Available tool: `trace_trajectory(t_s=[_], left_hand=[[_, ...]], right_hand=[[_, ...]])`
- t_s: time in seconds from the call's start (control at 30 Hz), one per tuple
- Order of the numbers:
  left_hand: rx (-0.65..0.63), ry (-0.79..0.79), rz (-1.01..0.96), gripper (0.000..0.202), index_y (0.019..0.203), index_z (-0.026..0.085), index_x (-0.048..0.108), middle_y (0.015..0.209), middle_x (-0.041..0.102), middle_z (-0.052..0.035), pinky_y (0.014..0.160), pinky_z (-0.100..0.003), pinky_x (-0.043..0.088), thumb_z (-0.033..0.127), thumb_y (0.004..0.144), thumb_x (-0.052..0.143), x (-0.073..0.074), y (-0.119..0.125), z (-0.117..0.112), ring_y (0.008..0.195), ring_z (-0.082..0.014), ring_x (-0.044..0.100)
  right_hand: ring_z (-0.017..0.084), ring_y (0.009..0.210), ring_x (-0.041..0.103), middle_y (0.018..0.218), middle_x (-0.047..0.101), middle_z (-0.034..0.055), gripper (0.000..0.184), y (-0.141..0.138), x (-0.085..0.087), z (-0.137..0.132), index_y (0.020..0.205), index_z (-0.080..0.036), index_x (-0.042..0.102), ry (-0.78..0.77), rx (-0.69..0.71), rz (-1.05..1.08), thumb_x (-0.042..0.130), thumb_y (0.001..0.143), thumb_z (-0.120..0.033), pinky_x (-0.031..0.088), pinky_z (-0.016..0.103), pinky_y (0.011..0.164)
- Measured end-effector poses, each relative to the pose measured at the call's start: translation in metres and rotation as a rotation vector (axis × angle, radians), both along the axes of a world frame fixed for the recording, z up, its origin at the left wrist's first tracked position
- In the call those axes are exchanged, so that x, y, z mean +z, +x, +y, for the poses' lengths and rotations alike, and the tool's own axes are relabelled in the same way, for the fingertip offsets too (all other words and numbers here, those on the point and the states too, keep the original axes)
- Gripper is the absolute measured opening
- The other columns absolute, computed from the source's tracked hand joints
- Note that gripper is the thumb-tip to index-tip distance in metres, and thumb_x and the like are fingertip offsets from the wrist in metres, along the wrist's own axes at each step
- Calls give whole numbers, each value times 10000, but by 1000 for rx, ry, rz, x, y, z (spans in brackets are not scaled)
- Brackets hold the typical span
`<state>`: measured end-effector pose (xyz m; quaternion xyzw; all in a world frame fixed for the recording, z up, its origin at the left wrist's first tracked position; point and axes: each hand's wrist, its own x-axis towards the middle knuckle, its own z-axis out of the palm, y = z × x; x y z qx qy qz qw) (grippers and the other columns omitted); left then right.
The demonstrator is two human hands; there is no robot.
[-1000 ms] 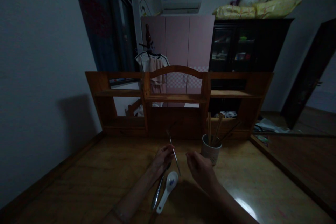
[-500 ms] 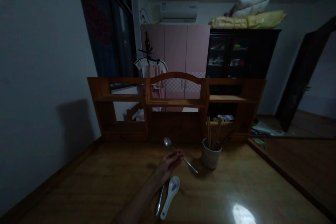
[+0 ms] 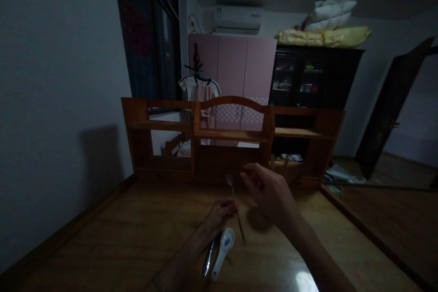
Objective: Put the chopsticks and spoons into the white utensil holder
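My left hand (image 3: 218,217) pinches a long-handled metal spoon (image 3: 241,230) by the middle of its handle. The spoon is held up over the table, bowl pointing away from me. To its right hovers my right hand (image 3: 268,191), thumb and fingers apart and holding nothing. It blocks the view of the pot, and only the tops of the chopsticks (image 3: 285,167) show behind it. Below my left hand lies a white ceramic spoon (image 3: 225,245) with a blue mark in its bowl. Beside that is a metal utensil (image 3: 208,260), its far end hidden under my left hand.
A wooden shelf unit (image 3: 232,135) runs along the back of the wooden table (image 3: 137,232). A white wall (image 3: 54,123) borders the left side, and a raised wooden edge (image 3: 362,232) borders the right. Farther back stand a pink wardrobe (image 3: 232,64) and a dark cabinet (image 3: 337,77).
My right hand has come into view from the lower right, covering the pot. In my left hand, the metal spoon has turned to a steeper, more lengthwise angle. The camera view has shifted slightly.
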<state>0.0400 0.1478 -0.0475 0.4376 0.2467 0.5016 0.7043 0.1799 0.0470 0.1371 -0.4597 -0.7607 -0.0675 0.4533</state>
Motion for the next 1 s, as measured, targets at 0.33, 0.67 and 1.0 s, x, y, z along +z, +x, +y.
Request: trace_trajectory(t_s=[0.33,0.67,1.0], left_hand=[[-96,150,76,328,640,121,642,605,603,-20,487,-240,381,352,562,861,-6,8,1,478,-106,495],[-52,-46,8,565,764,103,688,733,631,-78,538,-226,405,656,786,574,-10,0,16,660,-145,573],[30,-158,-28,567,720,117,669,629,606,-50,525,-218,394,662,798,535,1,-11,22,562,-122,549]], right_hand=[[129,535,555,672,617,8,208,8,-71,75,829,-155,658,-458,328,221,577,904,-331,371,206,477],[145,669,594,768,620,8,192,85,41,76,1059,-192,600,-66,379,415,531,943,-329,493,238,637],[184,702,627,756,646,24,207,137,8,115,1007,-186,608,-152,130,69,448,930,-292,476,283,685]])
